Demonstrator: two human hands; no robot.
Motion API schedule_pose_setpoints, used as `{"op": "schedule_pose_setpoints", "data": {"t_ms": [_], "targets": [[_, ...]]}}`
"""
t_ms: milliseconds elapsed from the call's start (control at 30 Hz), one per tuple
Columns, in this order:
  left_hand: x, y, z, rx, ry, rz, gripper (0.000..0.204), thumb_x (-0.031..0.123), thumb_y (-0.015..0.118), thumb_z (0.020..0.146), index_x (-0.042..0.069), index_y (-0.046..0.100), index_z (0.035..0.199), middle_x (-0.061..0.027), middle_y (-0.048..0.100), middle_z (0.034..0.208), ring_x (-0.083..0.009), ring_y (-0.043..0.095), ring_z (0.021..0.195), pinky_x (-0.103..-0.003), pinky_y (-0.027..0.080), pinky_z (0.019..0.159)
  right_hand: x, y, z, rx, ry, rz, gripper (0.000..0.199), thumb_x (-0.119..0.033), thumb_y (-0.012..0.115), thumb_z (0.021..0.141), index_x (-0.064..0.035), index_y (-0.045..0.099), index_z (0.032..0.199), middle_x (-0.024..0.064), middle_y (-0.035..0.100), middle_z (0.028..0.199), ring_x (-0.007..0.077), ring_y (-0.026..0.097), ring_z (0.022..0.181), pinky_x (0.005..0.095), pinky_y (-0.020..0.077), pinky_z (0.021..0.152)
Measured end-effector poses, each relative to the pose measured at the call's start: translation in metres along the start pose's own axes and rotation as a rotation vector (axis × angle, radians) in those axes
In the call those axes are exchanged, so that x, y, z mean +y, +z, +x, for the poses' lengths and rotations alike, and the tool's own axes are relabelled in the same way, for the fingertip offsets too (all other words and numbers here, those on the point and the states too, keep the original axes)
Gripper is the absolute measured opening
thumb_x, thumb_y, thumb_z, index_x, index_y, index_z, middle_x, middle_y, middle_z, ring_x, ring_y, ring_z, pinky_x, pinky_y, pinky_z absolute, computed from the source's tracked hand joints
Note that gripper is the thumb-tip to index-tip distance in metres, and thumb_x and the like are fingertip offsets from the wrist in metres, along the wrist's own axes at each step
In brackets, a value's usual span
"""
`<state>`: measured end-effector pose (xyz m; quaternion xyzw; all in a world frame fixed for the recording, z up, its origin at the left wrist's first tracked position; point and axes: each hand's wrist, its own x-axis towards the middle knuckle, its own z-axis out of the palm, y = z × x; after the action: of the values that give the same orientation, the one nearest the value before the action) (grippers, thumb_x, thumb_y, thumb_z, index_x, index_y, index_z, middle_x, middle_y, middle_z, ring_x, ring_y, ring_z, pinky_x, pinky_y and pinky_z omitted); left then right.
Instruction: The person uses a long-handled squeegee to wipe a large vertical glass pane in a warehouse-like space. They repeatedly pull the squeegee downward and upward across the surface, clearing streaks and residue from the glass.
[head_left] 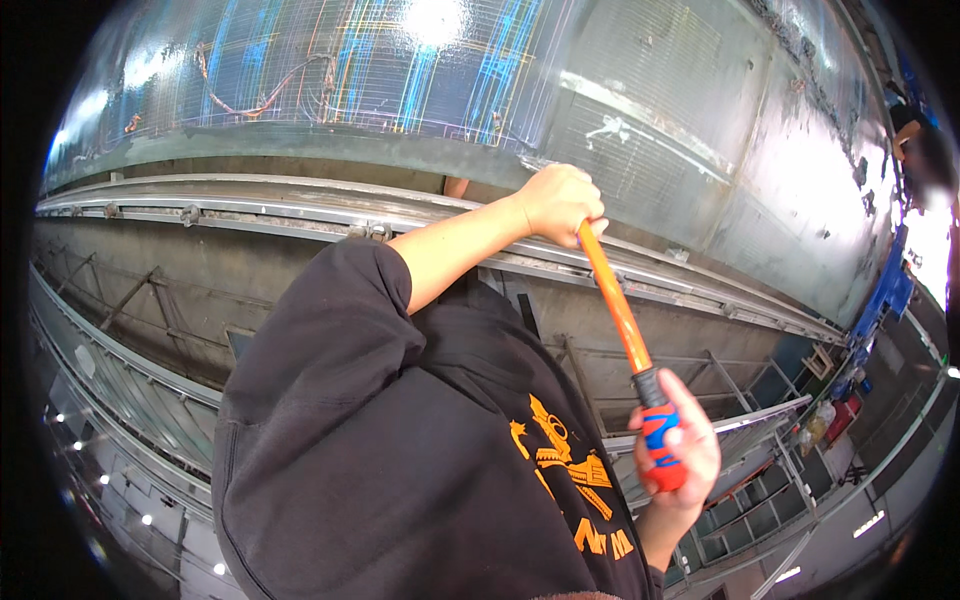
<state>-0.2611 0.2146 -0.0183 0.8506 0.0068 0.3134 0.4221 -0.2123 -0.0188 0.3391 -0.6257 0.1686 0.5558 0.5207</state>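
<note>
My left hand (565, 205) is closed round the upper end of a long tool with an orange shaft (617, 305). The tool's head is hidden by that hand, so its kind does not show. Lower down, my right hand (690, 450) grips the tool's red and blue handle, thumb laid along it below a black collar. The shaft slants from upper left to lower right in front of my body. Just beyond my left fist lies the near edge of a large glossy panel (660, 120), where a pale scuffed patch shows.
Blue, yellow and orange lines cross the panel's left part, where a thin reddish-brown strand (258, 110) lies. Metal rails (300, 215) run along its near side. Metal frames (150, 360) stand below left. Far right are a person (905, 130) and blue material (885, 290).
</note>
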Motion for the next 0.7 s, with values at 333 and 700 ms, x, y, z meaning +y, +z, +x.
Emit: {"op": "schedule_pose_setpoints", "data": {"t_ms": [333,700], "targets": [[0.029,0.018,-0.015,-0.014,-0.027,0.022,0.037,0.026,0.079,0.076,0.016,0.05,0.054,-0.0024,0.05,0.058,-0.0275,0.055,0.057,-0.042,0.045,0.058,0.039,-0.022,-0.029,0.107,-0.105,-0.155,0.077,-0.017,0.072,0.096,0.0057,0.038,0.161,0.025,0.068,0.126,0.0257,0.074,0.09,0.0364,0.0651,0.072],[0.008,0.029,0.004,0.15,-0.041,0.074,0.033,0.021,0.077,0.068,0.016,0.048,0.054,-0.0012,0.048,0.058,-0.0252,0.051,0.055,-0.04,0.043,0.053,0.004,-0.015,-0.005,0.2,-0.065,-0.334,0.056,0.005,0.062,0.092,0.0059,0.056,0.148,0.0185,0.073,0.113,0.0155,0.068,0.072,0.0281,0.0557,0.063]]}}
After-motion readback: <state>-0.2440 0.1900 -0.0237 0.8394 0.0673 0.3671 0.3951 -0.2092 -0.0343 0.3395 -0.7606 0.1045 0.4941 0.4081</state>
